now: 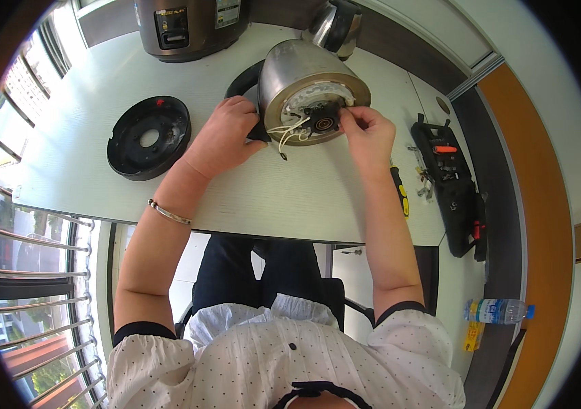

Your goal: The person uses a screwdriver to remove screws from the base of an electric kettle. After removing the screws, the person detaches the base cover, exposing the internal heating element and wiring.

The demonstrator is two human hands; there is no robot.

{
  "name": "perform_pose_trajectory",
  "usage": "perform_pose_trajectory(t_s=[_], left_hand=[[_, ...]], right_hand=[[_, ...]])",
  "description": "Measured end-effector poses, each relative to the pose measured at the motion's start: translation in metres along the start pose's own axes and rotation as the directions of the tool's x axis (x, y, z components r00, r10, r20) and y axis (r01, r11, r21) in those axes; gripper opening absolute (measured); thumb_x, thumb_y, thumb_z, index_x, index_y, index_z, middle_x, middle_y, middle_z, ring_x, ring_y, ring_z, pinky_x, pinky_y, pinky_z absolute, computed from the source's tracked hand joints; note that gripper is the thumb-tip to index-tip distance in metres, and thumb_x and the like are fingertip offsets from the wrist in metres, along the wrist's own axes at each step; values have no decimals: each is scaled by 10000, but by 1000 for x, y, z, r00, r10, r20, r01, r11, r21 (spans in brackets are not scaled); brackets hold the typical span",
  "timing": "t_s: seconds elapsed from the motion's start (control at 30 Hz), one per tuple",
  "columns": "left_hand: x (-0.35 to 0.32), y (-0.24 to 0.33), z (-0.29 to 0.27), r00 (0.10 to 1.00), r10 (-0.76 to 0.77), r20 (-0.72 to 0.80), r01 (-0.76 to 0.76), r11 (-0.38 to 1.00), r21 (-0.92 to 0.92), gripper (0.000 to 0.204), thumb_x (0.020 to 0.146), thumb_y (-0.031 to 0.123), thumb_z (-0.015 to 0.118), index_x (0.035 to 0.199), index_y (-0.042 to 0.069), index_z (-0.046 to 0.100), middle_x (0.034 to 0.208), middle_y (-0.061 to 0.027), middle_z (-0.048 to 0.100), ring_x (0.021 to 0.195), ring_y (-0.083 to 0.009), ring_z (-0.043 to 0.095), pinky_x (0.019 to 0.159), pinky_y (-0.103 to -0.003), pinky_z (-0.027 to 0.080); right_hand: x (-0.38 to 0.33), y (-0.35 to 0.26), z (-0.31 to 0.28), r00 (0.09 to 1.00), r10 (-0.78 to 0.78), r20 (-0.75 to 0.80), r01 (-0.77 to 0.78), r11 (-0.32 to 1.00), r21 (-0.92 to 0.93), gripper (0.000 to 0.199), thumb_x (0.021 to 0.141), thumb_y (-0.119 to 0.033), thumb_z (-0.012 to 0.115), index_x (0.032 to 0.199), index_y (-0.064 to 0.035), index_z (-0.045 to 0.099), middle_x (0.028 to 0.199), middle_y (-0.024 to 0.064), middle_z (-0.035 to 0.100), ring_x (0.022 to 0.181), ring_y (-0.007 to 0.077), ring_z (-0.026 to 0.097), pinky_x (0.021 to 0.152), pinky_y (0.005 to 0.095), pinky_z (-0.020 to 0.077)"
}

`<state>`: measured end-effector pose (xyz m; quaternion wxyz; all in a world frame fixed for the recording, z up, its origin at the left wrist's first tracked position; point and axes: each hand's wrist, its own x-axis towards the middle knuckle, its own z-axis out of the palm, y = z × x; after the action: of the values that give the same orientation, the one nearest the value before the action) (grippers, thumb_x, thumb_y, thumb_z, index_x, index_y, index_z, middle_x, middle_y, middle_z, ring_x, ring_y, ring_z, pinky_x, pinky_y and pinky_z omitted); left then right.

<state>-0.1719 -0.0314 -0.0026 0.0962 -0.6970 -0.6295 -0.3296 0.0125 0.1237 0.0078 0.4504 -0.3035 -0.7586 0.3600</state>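
A steel electric kettle [295, 63] lies on its side on the table, its opened underside facing me. White wires [289, 131] hang from that underside beside a round black connector [324, 122]. My left hand [229, 133] is closed round the kettle's black handle [243, 80] at its lower end. With thumb and forefinger pinched, my right hand [369, 133] touches the right edge of the connector; whatever is between the fingertips is too small to make out. A round black base cover [120, 144] with a hole in its middle lies left of my left hand.
At the back stand a brown rice cooker [198, 34] and a second kettle [337, 28]. A black tool case [446, 174] lies open at the right, near small loose parts [421, 178] and a yellow-black screwdriver [400, 191]. A water bottle [498, 311] lies at the lower right.
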Motion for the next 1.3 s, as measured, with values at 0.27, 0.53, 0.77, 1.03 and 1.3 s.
perform_pose_trajectory(t_s=[0.27, 0.53, 0.77, 1.03, 1.3], left_hand=[[0, 0, -2, 1000, -13, 5, 13, 1000, -12, 286, 590, 88, 731, 810, -47, 608, 858, -148, 560, 889, -322, 515, 842, -393, 425], [0, -3, -1, 999, -36, 32, 36, 999, -8, 262, 609, 137, 724, 782, -32, 622, 857, -135, 573, 919, -309, 520, 869, -391, 412], [-1, -1, -1, 1000, -12, 17, 12, 1000, 5, 287, 587, 93, 728, 811, -44, 612, 858, -145, 563, 899, -316, 515, 860, -395, 413], [-1, 1, -1, 1000, -7, 20, 7, 1000, 27, 302, 590, 101, 731, 827, -45, 617, 876, -145, 566, 920, -314, 516, 882, -395, 404], [-1, 1, -2, 1000, -6, 29, 5, 999, 38, 306, 590, 113, 738, 829, -42, 626, 877, -137, 570, 928, -304, 517, 889, -391, 394]], right_hand=[[4, -1, -12, 785, -593, 178, 610, 692, -386, 84, 760, -45, 672, 823, 9, 658, 718, 94, 632, 564, 155, 582, 533, 264, 466], [-8, 2, 0, 998, -68, 16, 68, 997, 21, 131, 810, -94, 665, 855, 29, 670, 640, 47, 630, 504, 69, 507, 466, 213, 393], [-10, -16, 1, 979, 201, 13, -201, 967, 156, 158, 810, -104, 657, 807, 55, 668, 602, 43, 623, 520, 65, 525, 497, 210, 402], [-11, -15, 4, 986, 159, -52, -150, 979, 136, 159, 805, -93, 655, 823, 65, 665, 613, 53, 623, 538, 77, 542, 526, 212, 414], [-10, -19, 5, 981, 188, -55, -179, 973, 146, 162, 803, -89, 657, 814, 72, 662, 613, 57, 624, 553, 82, 560, 528, 210, 417]])
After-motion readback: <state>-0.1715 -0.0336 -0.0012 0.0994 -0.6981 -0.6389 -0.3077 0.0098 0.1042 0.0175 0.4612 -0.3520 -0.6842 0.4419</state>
